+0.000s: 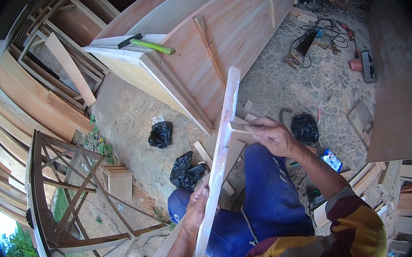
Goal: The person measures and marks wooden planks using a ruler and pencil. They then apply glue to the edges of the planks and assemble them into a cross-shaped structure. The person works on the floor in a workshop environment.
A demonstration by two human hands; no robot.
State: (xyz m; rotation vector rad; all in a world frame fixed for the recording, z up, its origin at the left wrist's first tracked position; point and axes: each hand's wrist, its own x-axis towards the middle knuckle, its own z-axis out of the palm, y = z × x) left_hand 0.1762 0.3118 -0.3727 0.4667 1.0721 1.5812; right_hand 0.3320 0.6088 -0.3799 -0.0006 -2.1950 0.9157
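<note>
A long pale wooden strip (pixel 224 151) slants across the middle, its far end raised in front of a large wooden panel structure. My left hand (pixel 198 207) is closed around its lower part. White, glue-like smears run along the strip's face. My right hand (pixel 273 136) pinches a small flat wooden stick (pixel 241 128), whose tip touches the smeared face at about mid-length. My legs in blue trousers are bent beneath the strip. A crumpled black plastic bag (pixel 185 172) lies just beyond my left hand, and another black bag (pixel 304 129) is to the right of my right hand.
A hammer with a green handle (pixel 153 45) rests on the wooden structure (pixel 240 21). Power tools with tangled cords, including a circular saw (pixel 364 66), lie at far right. A crossed-lattice wooden frame (pixel 75 190) stands left. Planks (pixel 38 90) lean behind it; offcuts litter the ground.
</note>
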